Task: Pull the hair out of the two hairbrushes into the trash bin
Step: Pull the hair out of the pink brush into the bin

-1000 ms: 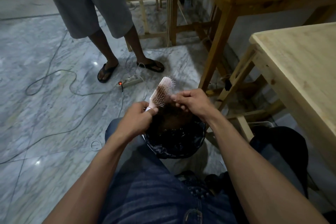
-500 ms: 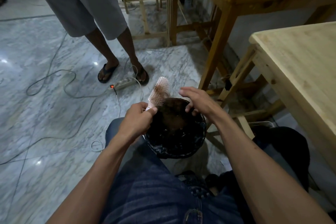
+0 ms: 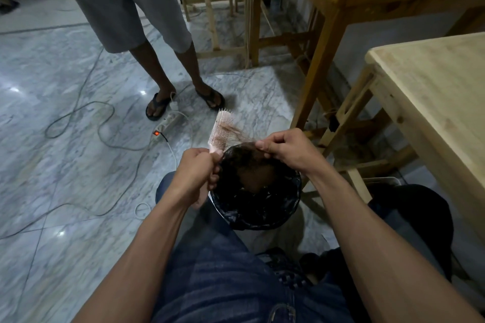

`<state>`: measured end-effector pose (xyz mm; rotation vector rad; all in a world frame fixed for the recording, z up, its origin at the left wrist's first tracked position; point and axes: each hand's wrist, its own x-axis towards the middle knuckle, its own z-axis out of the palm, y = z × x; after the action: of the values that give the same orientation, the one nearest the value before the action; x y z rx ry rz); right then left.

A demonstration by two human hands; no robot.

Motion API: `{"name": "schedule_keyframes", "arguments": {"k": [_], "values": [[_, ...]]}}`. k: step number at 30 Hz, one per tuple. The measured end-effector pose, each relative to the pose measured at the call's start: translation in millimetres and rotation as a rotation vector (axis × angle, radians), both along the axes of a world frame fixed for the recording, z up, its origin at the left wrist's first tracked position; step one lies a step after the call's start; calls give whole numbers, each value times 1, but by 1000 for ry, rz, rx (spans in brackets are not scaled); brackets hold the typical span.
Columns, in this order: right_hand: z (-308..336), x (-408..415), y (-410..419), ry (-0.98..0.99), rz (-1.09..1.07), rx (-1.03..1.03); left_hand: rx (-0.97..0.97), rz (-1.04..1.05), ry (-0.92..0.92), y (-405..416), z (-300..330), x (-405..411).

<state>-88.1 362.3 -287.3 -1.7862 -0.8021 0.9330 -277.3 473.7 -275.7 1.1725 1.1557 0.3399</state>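
Above the trash bin (image 3: 256,191), the left hand (image 3: 198,170) grips the pink hairbrush (image 3: 223,130), now turned edge-on. The right hand (image 3: 284,149), open half a second ago, now pinches hair (image 3: 240,136) stretched from its bristles.

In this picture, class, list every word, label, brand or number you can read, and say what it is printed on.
None can be read.
The pink hairbrush, the bin liner and the wooden tables show no print.
The power strip shows only a lit red switch; any marking on it is too small to tell.
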Motion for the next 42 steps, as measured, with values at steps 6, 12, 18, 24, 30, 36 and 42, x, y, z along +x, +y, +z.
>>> {"name": "schedule_keyframes", "arguments": {"k": [6, 12, 18, 24, 30, 36, 42], "values": [[6, 2, -6, -109, 100, -174, 228, -123, 95, -2, -10, 1], [4, -5, 12, -15, -15, -39, 495, -258, 223, -11, -15, 6], [-13, 5, 9, -116, -134, -29, 307, -23, 160, 7, -19, 0], [-16, 14, -7, -171, -3, -177, 315, -39, 156, 17, -15, -9], [0, -1, 11, 88, 10, -68, 586, -290, 276, -9, -8, 7], [-8, -2, 7, -32, -24, 15, 429, -236, 221, -9, -10, 9], [-15, 8, -12, -72, 15, -100, 236, -33, 107, 12, -5, 0]]}}
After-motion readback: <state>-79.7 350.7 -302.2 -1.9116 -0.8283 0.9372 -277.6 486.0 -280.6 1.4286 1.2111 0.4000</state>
